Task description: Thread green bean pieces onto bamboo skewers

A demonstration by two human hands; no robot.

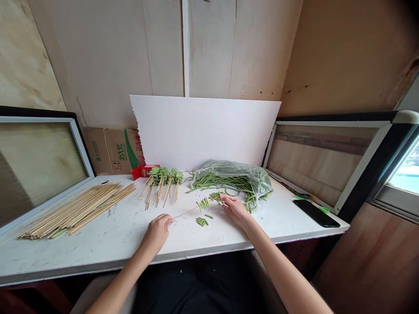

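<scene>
My left hand is closed on the lower end of a thin wooden skewer above the white table. Several short green bean pieces are threaded near the skewer's far end. My right hand is pinched at that end, on what looks like another bean piece. Loose cut pieces lie on the table just below the skewer, and a small pile of cut beans is beside my right fingertips. Behind my right hand, long green beans stick out of a clear plastic bag.
Bare skewers lie in a heap on the left of the table. Filled bean skewers are stacked at the back, by a red box and a cardboard box. A black phone lies at the right edge.
</scene>
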